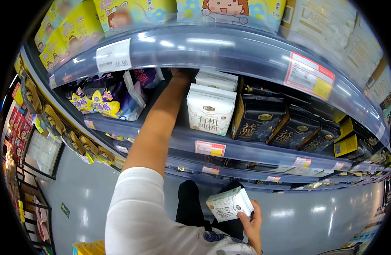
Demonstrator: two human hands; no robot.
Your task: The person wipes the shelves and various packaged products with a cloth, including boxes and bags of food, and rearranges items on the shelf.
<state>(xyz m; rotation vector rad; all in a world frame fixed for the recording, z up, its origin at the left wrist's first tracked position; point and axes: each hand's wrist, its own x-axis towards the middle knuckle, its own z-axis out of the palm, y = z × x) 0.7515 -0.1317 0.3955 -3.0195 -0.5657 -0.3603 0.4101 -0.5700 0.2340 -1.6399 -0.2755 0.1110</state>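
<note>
My right hand (252, 221) grips a white carton-like pack of sanitary pads (225, 207) by its end, in front of my body and above my legs. My left arm reaches deep into a shelf bay, with the left hand (176, 72) far back under the shelf above; its fingers are hidden in shadow. Just right of that forearm stands a matching white pack (210, 110) at the shelf front. Another white pack (216, 80) sits behind it.
Purple and yellow bags (109, 98) lie left of my arm. Black packs (261, 118) stand to the right. A clear price rail (214, 47) curves overhead, with yellow packs (144, 12) above it. Hanging brown packets (52, 118) line the shelf's left end.
</note>
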